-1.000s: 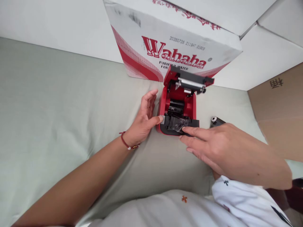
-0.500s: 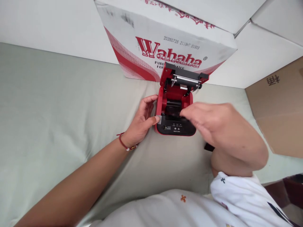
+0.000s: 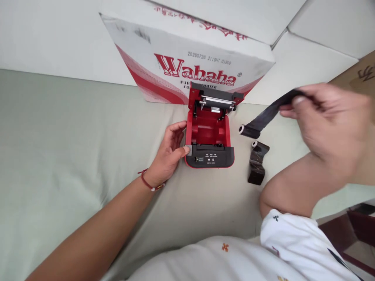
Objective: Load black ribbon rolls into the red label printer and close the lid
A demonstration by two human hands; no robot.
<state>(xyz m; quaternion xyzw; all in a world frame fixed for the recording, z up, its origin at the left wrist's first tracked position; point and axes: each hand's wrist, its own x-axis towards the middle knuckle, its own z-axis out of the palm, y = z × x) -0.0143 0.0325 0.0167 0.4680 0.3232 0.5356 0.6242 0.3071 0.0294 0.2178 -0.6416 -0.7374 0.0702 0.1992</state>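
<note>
A small red printer [image 3: 208, 134] stands on the pale green cloth with its lid flipped up and its inner bay showing bare red. My left hand [image 3: 168, 153] grips its left side, thumb pressed on the front corner. My right hand [image 3: 331, 117], raised to the right of the printer, pinches one end of a black ribbon strip [image 3: 265, 115]; a small roll hangs at the strip's lower end. A second black ribbon roll [image 3: 258, 162] lies on the cloth to the right of the printer.
A white and red Wahaha carton [image 3: 187, 58] leans just behind the printer. A brown cardboard box [image 3: 363, 70] sits at the far right. White walls rise behind. A dark wooden edge [image 3: 360, 222] shows at the lower right.
My right hand reached into the printer's bay, then lifted the black ribbon out and swung up and right. The bay now shows bare. The left hand stayed on the printer.
</note>
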